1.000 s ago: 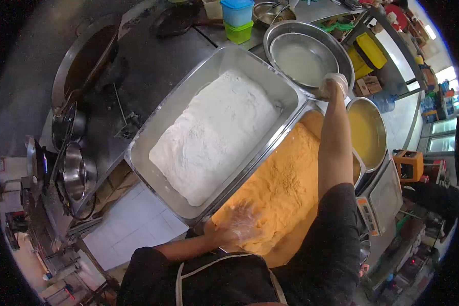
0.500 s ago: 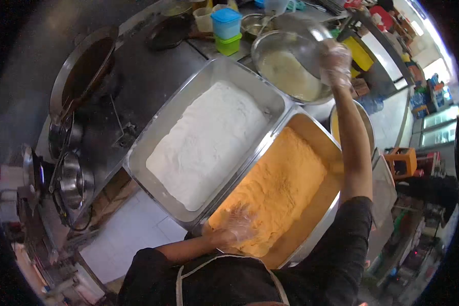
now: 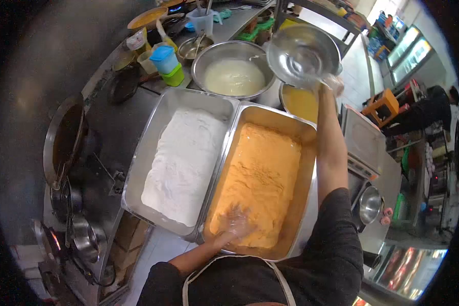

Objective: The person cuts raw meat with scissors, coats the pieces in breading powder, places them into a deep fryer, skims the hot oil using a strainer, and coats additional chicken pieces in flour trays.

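Left hand point(image 3: 236, 222) palm down; right hand point(image 3: 332, 84) outstretched, gripping

"Holding what with the right grip point(image 3: 332, 84)?"

"Holding a shiny round bowl point(image 3: 303, 55) by its near edge, tilted, extending ahead and leftward of that grip."

"Touching what with the left grip point(image 3: 237, 222)?"

"Touching orange powder point(image 3: 266, 172), ridged and lumpy, spread ahead through a deep metal tray point(image 3: 283, 117)."

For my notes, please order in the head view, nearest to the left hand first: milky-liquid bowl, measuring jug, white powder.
1. White powder, left of the left hand
2. Milky-liquid bowl, upper centre
3. Measuring jug, upper left of bowl
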Motion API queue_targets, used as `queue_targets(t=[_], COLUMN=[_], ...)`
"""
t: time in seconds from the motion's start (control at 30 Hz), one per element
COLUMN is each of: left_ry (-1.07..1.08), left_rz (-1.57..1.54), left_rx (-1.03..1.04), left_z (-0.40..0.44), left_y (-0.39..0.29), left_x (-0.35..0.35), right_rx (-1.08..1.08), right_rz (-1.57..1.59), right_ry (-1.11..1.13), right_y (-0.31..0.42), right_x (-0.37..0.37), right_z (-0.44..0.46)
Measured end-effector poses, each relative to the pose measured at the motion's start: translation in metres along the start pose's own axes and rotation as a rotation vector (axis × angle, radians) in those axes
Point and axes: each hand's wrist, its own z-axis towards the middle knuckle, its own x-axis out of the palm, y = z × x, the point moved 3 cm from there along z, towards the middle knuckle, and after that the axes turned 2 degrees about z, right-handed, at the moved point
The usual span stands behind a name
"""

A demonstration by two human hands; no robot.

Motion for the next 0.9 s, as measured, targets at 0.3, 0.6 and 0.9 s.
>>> queue_targets(t=[0.3, 0.6, 0.9], left_ry=[0.000, 0.138, 0.324], left_rz=[0.279, 0.134, 0.339], left_rx=[0.070, -0.179, -0.166], left_z=[0.000, -0.019, -0.032], left_y=[-0.003, -0.025, 0.002], left_x=[-0.001, -0.070, -0.078], right_rx=[0.868, 0.420, 0.184], right_rz=[-0.092, 0.103, 0.681], right_ry=[0.635, 0.615, 1.468], right_y=[-0.135, -0.089, 0.133], right_x=[0.077, -0.036, -0.230], right_z=[-0.097, -0.095, -0.349])
